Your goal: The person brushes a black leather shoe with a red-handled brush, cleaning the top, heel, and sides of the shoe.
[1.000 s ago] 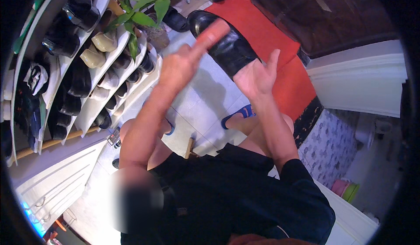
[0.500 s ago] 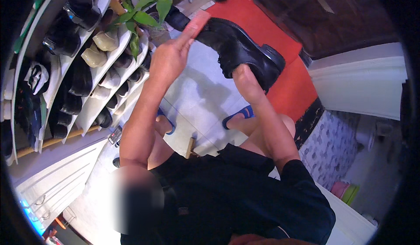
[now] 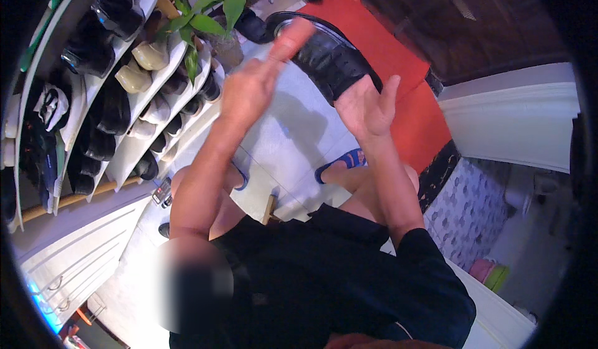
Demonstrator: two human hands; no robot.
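My left hand (image 3: 249, 93) is closed on a flat, oblong reddish-pink pad (image 3: 294, 39), blurred by motion, whose exact kind I cannot make out. The pad lies over the toe end of a black leather shoe (image 3: 330, 59). My right hand (image 3: 369, 113) holds this shoe up from inside its opening: the fingers are hidden within, the palm faces up, and the thumb sticks out to the side. Beyond the pad, another black shoe (image 3: 252, 26) rests by the plant pot (image 3: 225, 50).
A tiered rack (image 3: 134, 137) on the left carries several shoes. A green-leaved plant (image 3: 208, 22) leans over its far end. Red matting (image 3: 398, 106) covers the floor at the right. Between my feet, in blue sandals (image 3: 346, 162), lies a wooden-backed item (image 3: 270, 209).
The shoe has turned on my right hand, so its laced upper shows instead of its side and heel. My right palm has rolled upward. My left hand has shifted slightly with the pad.
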